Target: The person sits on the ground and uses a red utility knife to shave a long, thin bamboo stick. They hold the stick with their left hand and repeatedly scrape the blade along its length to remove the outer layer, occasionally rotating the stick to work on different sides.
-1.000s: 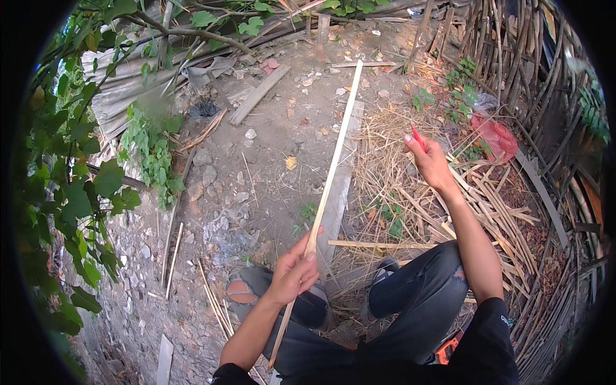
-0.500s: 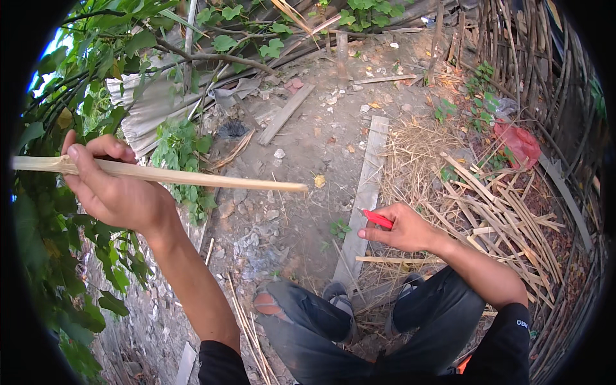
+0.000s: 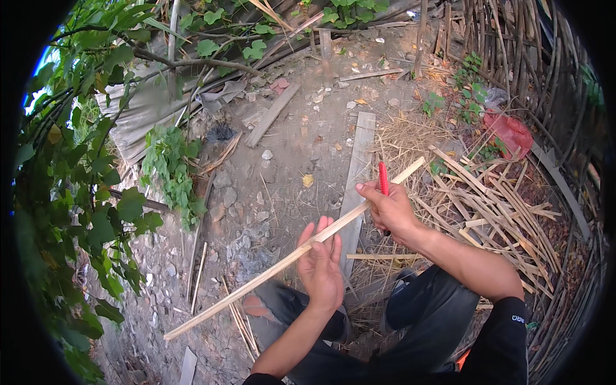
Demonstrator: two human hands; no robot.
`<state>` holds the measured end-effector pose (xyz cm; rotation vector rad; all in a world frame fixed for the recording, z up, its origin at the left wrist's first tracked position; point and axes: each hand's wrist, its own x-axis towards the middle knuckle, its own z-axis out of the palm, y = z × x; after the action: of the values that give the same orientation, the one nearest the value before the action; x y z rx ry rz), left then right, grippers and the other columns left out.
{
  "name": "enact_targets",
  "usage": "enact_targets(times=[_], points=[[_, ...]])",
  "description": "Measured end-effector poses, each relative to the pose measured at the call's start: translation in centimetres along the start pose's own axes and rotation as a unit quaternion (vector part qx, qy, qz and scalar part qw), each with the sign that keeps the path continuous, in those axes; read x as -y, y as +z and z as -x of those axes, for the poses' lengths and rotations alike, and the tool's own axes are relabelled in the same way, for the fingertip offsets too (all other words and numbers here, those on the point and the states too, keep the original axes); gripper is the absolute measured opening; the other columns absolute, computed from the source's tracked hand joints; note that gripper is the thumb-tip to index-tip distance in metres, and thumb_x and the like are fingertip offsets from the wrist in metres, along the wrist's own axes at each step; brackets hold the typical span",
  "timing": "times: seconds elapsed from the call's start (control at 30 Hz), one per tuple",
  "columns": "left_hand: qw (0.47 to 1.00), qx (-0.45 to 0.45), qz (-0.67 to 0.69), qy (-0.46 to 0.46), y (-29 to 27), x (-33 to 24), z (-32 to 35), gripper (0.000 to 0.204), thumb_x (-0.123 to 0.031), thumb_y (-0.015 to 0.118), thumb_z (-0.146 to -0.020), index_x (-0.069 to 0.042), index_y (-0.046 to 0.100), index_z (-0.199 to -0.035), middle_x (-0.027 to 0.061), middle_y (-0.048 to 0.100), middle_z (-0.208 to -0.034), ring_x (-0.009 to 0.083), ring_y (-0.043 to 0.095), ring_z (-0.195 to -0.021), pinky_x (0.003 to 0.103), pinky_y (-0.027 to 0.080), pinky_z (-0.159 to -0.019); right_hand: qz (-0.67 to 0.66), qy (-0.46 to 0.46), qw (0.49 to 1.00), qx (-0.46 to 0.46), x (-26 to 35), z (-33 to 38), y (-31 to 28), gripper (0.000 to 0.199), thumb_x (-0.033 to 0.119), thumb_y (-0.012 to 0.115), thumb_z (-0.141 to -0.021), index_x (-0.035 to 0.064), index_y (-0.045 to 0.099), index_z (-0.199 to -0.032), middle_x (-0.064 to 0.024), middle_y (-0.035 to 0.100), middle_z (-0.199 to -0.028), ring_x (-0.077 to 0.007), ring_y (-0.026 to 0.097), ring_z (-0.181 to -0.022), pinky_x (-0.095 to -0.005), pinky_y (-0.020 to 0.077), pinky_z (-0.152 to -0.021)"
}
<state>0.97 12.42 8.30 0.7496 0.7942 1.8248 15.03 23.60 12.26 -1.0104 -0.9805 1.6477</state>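
A long, pale bamboo strip slants across in front of me, low end at the left and high end at the right. My left hand holds it loosely near the middle, its fingers stretched out behind the strip and its thumb against the lower edge. Closer to the upper end, my right hand is closed around the strip. The same hand also grips a red cutter knife, which sticks up above the fist; a dark tip shows below it.
Split bamboo strips lie heaped on straw at the right, near a red plastic bag. A grey board runs along the dirt ahead. Leafy branches crowd the left side, and a stick fence stands at the far right.
My left hand has come down and right, bringing the bamboo strip from the left to the middle. My right hand has taken hold of the strip, and the red cutter knife now points upward.
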Motion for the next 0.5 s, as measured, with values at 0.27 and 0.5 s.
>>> enact_targets(times=[0.27, 0.5], points=[[0.996, -0.032, 0.035, 0.077, -0.1, -1.3, -1.2, 0.046, -0.028, 0.048, -0.106, -0.009, 0.036, -0.146, 0.0199, 0.041, -0.153, 0.0293, 0.041, -0.144, 0.04, 0.04, -0.118, 0.131, -0.094, 0.986, 0.046, -1.3, 0.8, 0.5, 0.03, 0.032, 0.073, -0.094, 0.0025, 0.069, -0.093, 0.0078, 0.049, -0.058, -0.0009, 0.039, -0.054, -0.0237, 0.0303, -0.049], [0.958, 0.06, 0.192, -0.203, 0.3, -2.6, 3.4, 0.05, -0.032, 0.05, -0.106, -0.004, 0.039, -0.145, 0.0222, 0.039, -0.155, 0.0341, 0.046, -0.139, 0.041, 0.046, -0.11, -0.02, -0.046, 0.995, 0.086, -0.5, 0.5, 0.2, 0.027, 0.028, 0.065, -0.1, 0.0023, 0.069, -0.095, 0.0083, 0.04, -0.052, -0.0031, 0.032, -0.042, -0.0245, 0.0226, -0.041]])
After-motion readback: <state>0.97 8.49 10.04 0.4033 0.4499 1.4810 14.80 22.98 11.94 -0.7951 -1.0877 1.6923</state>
